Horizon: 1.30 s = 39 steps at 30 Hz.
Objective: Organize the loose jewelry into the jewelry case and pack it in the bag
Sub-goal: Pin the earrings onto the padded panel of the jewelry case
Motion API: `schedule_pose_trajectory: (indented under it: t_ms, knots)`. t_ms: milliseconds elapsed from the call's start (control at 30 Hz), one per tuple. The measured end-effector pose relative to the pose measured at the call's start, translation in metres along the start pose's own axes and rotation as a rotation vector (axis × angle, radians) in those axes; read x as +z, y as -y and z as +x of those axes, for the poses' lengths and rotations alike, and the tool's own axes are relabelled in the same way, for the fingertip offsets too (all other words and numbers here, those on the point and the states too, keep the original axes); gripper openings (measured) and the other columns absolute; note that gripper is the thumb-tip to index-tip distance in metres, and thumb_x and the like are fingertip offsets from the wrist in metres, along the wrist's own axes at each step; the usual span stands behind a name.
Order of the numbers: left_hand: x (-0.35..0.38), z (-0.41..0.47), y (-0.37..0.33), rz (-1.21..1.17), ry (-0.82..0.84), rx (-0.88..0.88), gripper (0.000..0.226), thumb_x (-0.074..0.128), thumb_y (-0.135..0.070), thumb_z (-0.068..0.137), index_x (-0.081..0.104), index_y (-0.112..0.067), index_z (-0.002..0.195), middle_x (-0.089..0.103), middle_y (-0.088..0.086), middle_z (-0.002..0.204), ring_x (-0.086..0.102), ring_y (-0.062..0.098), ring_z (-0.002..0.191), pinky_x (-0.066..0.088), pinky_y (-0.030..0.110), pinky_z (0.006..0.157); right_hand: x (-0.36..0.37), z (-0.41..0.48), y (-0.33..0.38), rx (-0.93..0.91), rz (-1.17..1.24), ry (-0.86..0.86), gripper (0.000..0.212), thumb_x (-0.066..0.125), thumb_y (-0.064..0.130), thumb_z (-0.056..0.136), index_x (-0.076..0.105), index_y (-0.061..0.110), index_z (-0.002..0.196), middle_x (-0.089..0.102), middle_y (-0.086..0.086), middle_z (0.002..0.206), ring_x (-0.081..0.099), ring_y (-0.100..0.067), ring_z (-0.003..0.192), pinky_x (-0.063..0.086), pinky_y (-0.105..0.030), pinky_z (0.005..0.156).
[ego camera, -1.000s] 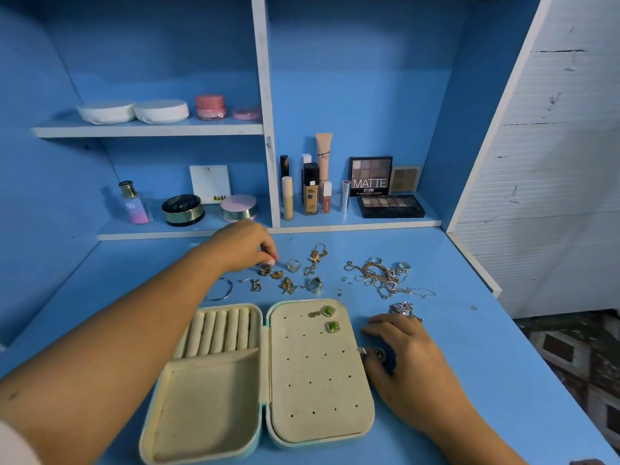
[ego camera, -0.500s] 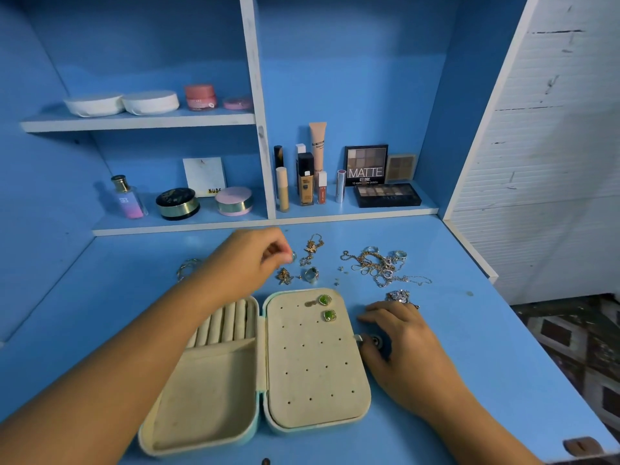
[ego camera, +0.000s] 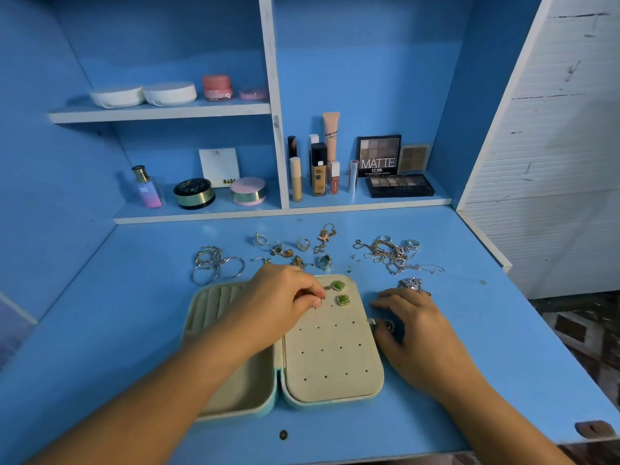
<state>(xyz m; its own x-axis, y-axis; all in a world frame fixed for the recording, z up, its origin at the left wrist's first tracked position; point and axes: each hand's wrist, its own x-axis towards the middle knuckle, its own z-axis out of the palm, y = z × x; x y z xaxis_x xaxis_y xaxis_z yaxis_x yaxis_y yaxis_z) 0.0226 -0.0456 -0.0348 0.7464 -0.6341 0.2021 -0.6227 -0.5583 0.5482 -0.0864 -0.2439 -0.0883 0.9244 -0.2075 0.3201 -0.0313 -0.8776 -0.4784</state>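
Observation:
The open jewelry case lies flat on the blue desk; its right half is a beige panel with peg holes. Two green earrings sit at that panel's top. My left hand hovers over the panel's top left and pinches a small piece of jewelry between thumb and fingertips. My right hand rests on the desk against the case's right edge, by its snap tab. Loose rings and earrings, hoop earrings and tangled chains lie behind the case. No bag is in view.
Cosmetics stand on the low shelf behind the jewelry: a perfume bottle, round compacts, tubes and eyeshadow palettes. A white wall panel bounds the right. The desk's front edge is near.
My left hand drew back from the loose rings to the case's peg panel, with a small piece pinched in its fingers. The hoop earrings came into sight. My right hand stayed in place.

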Motion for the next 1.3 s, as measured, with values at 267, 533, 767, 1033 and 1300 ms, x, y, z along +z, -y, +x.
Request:
schedule_pose_trajectory:
  t_ms: [267, 533, 767, 1033, 1300]
  knots:
    - [0.009, -0.003, -0.002, 0.061, -0.121, 0.122, 0.003, 0.075, -0.019, 0.083, 0.077, -0.019, 0.085, 0.064, -0.012, 0.076, 0.057, 0.002, 0.063, 0.051, 0.019, 0.063, -0.001, 0.0, -0.002, 0.002, -0.001, 0.027, 0.03, 0.055, 0.031, 0.079, 0.069, 0.018, 0.101, 0.063, 0.006, 0.108, 0.055, -0.015, 0.102, 0.035, -0.017, 0.087]
    - [0.011, -0.001, -0.003, 0.321, -0.156, 0.413, 0.011, 0.08, -0.007, 0.074, 0.071, -0.012, 0.072, 0.06, -0.002, 0.067, 0.057, 0.014, 0.063, 0.053, 0.028, 0.051, -0.002, 0.001, 0.0, -0.004, 0.022, 0.026, 0.031, 0.054, 0.03, 0.079, 0.07, 0.017, 0.101, 0.064, 0.005, 0.108, 0.055, -0.015, 0.101, 0.036, -0.018, 0.088]
    - [0.003, -0.001, -0.001, 0.287, 0.045, 0.28, 0.016, 0.061, -0.024, 0.091, 0.076, -0.019, 0.095, 0.066, -0.005, 0.086, 0.061, 0.015, 0.083, 0.056, 0.039, 0.069, -0.001, 0.0, -0.002, -0.003, 0.029, 0.027, 0.03, 0.054, 0.03, 0.078, 0.069, 0.017, 0.101, 0.063, 0.005, 0.108, 0.055, -0.016, 0.102, 0.035, -0.018, 0.088]
    - [-0.008, -0.039, -0.011, 0.236, 0.183, 0.079, 0.061, 0.044, -0.065, 0.09, 0.046, -0.034, 0.142, 0.044, -0.022, 0.135, 0.037, -0.005, 0.124, 0.03, 0.021, 0.11, -0.013, -0.006, 0.004, -0.105, 0.202, 0.009, 0.038, 0.042, 0.05, 0.089, 0.069, 0.024, 0.092, 0.059, 0.014, 0.106, 0.05, -0.001, 0.104, 0.033, -0.006, 0.087]
    - [-0.011, -0.052, -0.013, 0.239, 0.29, 0.051, 0.12, 0.06, -0.088, 0.053, 0.013, -0.039, 0.152, 0.011, -0.032, 0.139, 0.009, -0.011, 0.132, 0.014, 0.019, 0.114, -0.01, -0.007, 0.018, 0.051, 0.34, -0.062, 0.017, 0.068, 0.02, 0.085, 0.062, 0.028, 0.071, 0.061, 0.018, 0.088, 0.056, -0.003, 0.085, 0.04, -0.008, 0.068]
